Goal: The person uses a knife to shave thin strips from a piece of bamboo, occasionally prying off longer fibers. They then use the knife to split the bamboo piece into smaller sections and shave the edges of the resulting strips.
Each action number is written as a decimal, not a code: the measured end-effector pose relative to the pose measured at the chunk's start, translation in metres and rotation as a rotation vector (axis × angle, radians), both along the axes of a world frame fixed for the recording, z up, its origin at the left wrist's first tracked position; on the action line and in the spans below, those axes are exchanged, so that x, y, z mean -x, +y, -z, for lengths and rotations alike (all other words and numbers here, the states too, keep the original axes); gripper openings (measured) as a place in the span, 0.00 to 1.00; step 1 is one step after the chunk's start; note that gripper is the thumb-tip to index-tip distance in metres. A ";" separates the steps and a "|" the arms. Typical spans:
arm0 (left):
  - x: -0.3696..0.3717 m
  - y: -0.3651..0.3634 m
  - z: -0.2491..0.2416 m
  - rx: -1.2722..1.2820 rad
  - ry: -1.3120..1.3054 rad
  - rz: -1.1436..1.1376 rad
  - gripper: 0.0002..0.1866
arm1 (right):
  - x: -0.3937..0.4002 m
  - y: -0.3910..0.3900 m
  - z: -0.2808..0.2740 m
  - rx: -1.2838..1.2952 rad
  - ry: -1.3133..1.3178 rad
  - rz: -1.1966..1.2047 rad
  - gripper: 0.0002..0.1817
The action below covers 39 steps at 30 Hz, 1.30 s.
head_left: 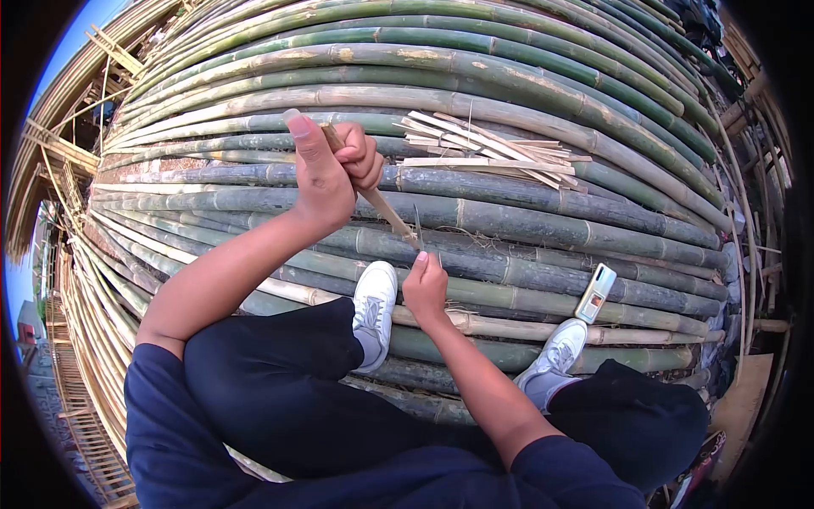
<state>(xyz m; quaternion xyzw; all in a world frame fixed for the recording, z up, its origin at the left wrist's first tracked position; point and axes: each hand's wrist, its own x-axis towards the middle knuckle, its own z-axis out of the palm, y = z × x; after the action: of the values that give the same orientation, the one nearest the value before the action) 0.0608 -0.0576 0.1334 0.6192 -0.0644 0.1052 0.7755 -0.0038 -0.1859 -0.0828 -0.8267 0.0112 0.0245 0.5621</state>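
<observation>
Bamboo poles [526,222] spread across the whole ground, side by side, running left to right from near to far. The person sits low over them in dark trousers [288,373], a white left shoe [374,305] and a white right shoe [560,348] planted apart on the poles. Beyond, right of centre, a loose pile of pale split strips [492,148] lies crisscrossed. A phone [595,294] rests at the toe of the right shoe.

Between the person and the pile, a single bamboo strip [386,212] slants from upper left down toward the right. The left hand [322,170] has its fingers curled round the upper end, thumb sticking up. The right hand [426,284] is closed, thumb on top, at the thin blade [417,225], which stands beside the strip's lower end; its handle is hidden.

For clean, safe work, the strip should be gripped firmly, the blade held at a shallow angle, strokes short and light, and both knees clear of its path.
</observation>
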 end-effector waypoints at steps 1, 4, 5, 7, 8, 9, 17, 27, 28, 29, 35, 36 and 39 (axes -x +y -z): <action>-0.001 -0.001 0.001 -0.006 -0.008 0.013 0.39 | 0.001 0.002 -0.006 -0.049 -0.044 -0.058 0.20; -0.001 -0.001 0.001 -0.042 -0.007 0.020 0.39 | 0.000 0.011 0.011 -0.121 -0.086 -0.071 0.20; -0.002 -0.001 0.001 -0.037 -0.005 0.016 0.39 | -0.004 0.007 0.026 0.000 -0.067 -0.102 0.20; -0.002 -0.001 0.000 -0.031 -0.005 0.013 0.39 | -0.014 0.003 0.019 0.140 -0.057 -0.144 0.20; -0.002 -0.001 0.000 -0.044 -0.018 0.021 0.39 | -0.018 0.003 0.016 0.142 -0.055 -0.142 0.20; -0.001 -0.001 0.002 -0.054 -0.024 0.031 0.39 | -0.019 0.002 -0.018 0.088 -0.055 -0.129 0.19; 0.002 -0.012 0.003 -0.105 -0.031 0.078 0.40 | -0.014 0.002 -0.031 0.219 -0.009 -0.193 0.18; 0.005 -0.021 0.006 -0.039 -0.060 0.124 0.39 | -0.005 0.003 -0.042 0.021 -0.169 -0.138 0.18; 0.003 -0.021 0.004 -0.054 -0.077 0.116 0.39 | -0.003 0.002 -0.023 0.020 -0.174 -0.138 0.18; 0.003 -0.020 0.003 -0.056 -0.083 0.114 0.39 | -0.002 0.001 0.011 0.125 -0.082 -0.144 0.17; 0.006 -0.027 0.004 -0.062 -0.087 0.177 0.39 | -0.006 0.000 -0.043 0.013 -0.222 -0.153 0.17; 0.004 -0.025 0.003 -0.062 -0.096 0.175 0.39 | -0.007 0.001 -0.026 0.014 -0.231 -0.155 0.17; 0.003 -0.023 0.003 -0.041 -0.073 0.166 0.39 | -0.010 -0.009 0.012 0.365 0.001 -0.211 0.15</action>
<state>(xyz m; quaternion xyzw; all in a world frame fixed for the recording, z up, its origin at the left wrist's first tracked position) 0.0579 -0.0810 0.1301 0.6233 -0.1459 0.0620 0.7657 0.0062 -0.1947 -0.0945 -0.9114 -0.0708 0.0810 0.3973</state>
